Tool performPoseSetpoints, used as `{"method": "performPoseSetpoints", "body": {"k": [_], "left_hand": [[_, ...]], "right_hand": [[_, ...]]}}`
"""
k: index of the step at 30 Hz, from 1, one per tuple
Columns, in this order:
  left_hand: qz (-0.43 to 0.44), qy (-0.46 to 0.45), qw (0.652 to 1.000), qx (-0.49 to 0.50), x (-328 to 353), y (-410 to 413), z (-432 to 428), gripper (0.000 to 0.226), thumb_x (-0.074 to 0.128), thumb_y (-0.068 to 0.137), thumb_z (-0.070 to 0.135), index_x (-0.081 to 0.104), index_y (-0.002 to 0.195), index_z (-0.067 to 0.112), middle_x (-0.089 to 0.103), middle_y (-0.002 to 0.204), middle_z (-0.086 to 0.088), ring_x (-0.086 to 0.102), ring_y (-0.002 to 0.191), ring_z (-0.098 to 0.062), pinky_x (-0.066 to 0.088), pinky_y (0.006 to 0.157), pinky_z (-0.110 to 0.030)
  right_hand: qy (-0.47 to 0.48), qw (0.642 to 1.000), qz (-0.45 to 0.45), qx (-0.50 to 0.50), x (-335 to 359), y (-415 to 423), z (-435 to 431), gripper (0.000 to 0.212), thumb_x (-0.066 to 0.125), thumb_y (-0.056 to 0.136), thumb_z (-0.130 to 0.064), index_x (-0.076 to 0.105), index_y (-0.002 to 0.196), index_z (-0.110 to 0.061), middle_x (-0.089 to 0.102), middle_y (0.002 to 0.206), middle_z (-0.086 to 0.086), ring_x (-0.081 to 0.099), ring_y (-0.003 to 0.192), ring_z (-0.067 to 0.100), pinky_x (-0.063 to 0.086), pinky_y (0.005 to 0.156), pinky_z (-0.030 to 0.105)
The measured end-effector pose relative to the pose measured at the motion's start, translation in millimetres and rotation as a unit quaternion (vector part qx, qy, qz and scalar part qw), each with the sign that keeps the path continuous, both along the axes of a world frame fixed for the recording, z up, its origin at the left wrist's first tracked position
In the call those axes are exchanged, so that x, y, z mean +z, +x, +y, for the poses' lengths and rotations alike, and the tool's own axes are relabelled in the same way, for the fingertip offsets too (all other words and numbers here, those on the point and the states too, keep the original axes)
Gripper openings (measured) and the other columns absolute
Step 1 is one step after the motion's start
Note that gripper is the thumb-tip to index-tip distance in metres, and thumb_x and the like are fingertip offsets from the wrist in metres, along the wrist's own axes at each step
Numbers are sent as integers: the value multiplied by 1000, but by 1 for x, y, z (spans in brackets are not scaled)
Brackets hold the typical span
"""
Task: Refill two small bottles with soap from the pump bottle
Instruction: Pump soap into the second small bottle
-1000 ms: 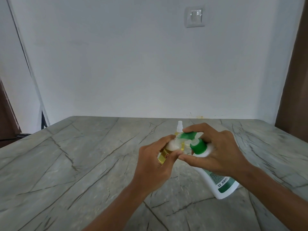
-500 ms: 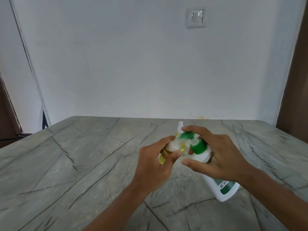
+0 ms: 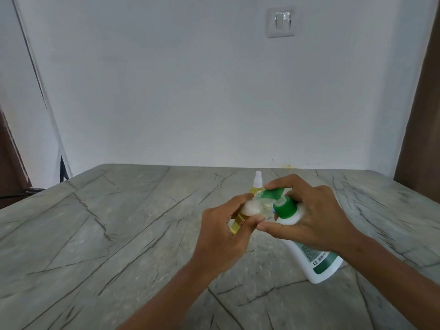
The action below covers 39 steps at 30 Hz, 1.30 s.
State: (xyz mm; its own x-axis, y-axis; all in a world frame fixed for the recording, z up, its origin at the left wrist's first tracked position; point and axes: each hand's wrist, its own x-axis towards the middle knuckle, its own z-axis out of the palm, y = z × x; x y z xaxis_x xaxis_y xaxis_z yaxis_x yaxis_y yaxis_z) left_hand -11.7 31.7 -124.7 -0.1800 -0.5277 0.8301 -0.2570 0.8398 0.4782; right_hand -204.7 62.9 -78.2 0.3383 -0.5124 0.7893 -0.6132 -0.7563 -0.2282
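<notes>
A white pump bottle [image 3: 316,260] with a green label and a green pump head [image 3: 273,194] stands tilted on the marble table [image 3: 119,234]. My right hand [image 3: 309,217] wraps round its neck, index finger on top of the pump head. My left hand [image 3: 226,232] grips a small yellowish bottle [image 3: 238,222] tilted up against the pump's nozzle; white soap shows at its upper end. A second small bottle with a white spray top [image 3: 257,181] stands just behind both hands, mostly hidden.
The table reaches back to a white wall with a light switch [image 3: 281,22]. A dark door frame [image 3: 419,115] borders the right side, and the table's left edge drops off near a dark gap [image 3: 63,167].
My right index finger has lifted a little with the green pump head, which sits higher than half a second ago. Both hands and the two bottles stay in about the same place.
</notes>
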Motion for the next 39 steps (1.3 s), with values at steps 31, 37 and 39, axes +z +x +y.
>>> {"method": "performPoseSetpoints", "body": {"k": [31, 37, 39], "left_hand": [[0, -18, 1000, 9, 2, 1, 0, 40, 67, 88, 39, 69, 115, 9, 73, 95, 10, 69, 84, -5, 57, 69, -20], [-10, -22, 1000, 0, 0, 0, 0, 49, 63, 90, 47, 68, 118, 7, 74, 100, 7, 71, 87, -9, 59, 70, -32], [-11, -24, 1000, 0, 0, 0, 0, 49, 63, 90, 47, 68, 118, 6, 74, 100, 7, 70, 87, -9, 59, 70, -32]], "right_hand": [[-2, 1000, 4, 0, 0, 0, -1, 61, 79, 68, -57, 54, 117, -31, 65, 76, -23, 63, 61, -3, 42, 57, 5], [-7, 999, -43, 31, 0, 0, -2, 56, 84, 62, -53, 59, 107, -31, 71, 73, -12, 68, 60, 6, 54, 53, 26], [-10, 999, -42, 30, -1, 1, -2, 56, 84, 62, -53, 59, 107, -31, 70, 75, -17, 67, 62, 2, 54, 54, 19]]}}
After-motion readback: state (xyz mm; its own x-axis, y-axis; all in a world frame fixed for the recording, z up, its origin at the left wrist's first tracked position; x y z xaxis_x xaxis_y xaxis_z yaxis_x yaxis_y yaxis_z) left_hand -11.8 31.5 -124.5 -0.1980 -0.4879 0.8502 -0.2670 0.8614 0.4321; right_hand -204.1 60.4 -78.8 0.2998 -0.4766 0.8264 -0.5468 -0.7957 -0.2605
